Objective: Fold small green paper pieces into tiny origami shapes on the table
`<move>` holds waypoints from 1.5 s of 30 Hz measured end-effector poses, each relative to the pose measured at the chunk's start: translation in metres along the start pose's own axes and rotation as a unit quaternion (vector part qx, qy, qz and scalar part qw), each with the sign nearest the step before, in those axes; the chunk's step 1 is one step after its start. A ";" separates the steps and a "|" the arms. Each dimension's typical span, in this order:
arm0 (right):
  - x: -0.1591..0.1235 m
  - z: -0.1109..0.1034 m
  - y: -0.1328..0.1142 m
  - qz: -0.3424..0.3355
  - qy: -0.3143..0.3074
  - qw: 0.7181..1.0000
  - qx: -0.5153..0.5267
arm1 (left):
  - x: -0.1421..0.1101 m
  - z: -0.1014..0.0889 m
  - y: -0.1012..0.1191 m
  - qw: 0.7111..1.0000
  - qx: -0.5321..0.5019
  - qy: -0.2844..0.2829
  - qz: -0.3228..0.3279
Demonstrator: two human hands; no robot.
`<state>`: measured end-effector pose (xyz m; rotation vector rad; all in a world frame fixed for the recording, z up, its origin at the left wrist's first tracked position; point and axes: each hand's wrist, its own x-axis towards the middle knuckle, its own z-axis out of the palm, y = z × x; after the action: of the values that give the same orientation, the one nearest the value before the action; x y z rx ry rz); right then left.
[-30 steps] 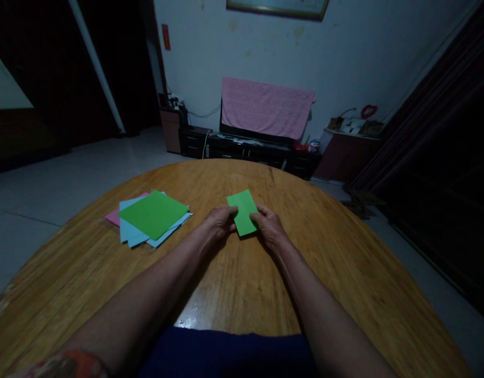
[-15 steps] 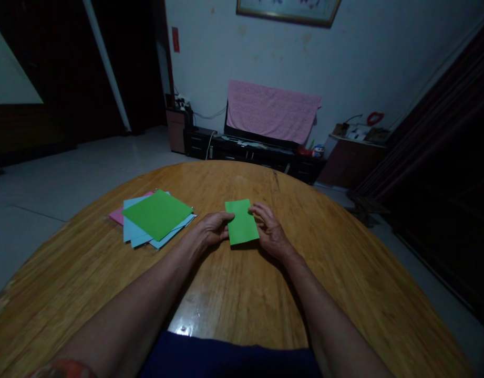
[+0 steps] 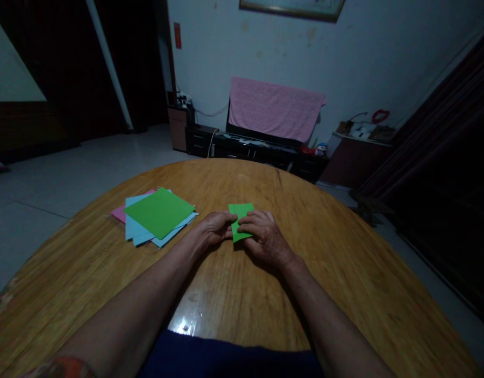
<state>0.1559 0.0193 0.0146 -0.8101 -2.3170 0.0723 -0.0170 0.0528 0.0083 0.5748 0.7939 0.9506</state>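
A small green sheet of paper [image 3: 242,209] is held just above the wooden table, between my two hands. My left hand [image 3: 218,227] pinches its left edge, thumb on top and fingers underneath. Over the right part of the sheet lies my right hand [image 3: 265,235], its fingers across the front and its thumb partly hidden, gripping the paper. To the left rests a fanned stack of coloured paper, with a larger green sheet [image 3: 160,212] on top, light blue sheets [image 3: 136,229] below it and a pink sheet [image 3: 119,212] at the edge.
The round wooden table [image 3: 324,273] fills the foreground. Beyond its far edge stand a low black cabinet [image 3: 234,149] and a screen draped with a pink cloth [image 3: 275,110]. A side cabinet [image 3: 352,157] with odds and ends is at the right.
My right hand has moved left, its fingers now lying across the green paper rather than at its right edge. My left hand keeps its pinch. The view has shifted slightly.
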 end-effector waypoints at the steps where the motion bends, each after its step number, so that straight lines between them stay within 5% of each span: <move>1: 0.000 0.000 0.000 0.005 0.000 1.000 0.006 | -0.002 0.000 0.001 1.000 0.011 0.001 0.002; 13: 0.003 -0.001 0.000 0.069 -0.007 0.996 0.063 | -0.007 0.003 -0.002 0.989 0.126 -0.058 0.058; 18: 0.004 0.002 0.004 0.160 0.077 0.979 0.102 | -0.007 0.002 -0.004 0.983 0.142 -0.099 0.055; 24: 0.008 -0.001 0.010 0.152 0.139 0.975 0.080 | -0.005 -0.001 -0.007 0.977 0.166 -0.125 0.045; 34: 0.010 0.002 0.017 0.222 0.154 0.949 0.164 | -0.012 0.006 -0.006 0.973 0.186 -0.126 0.043; 45: 0.009 -0.004 0.015 0.210 0.131 0.963 0.108 | -0.020 0.014 -0.007 0.975 0.164 -0.067 0.134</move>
<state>0.1607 0.0363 0.0189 -1.1117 -1.8229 0.3738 -0.0088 0.0303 0.0181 1.0430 0.7683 1.0196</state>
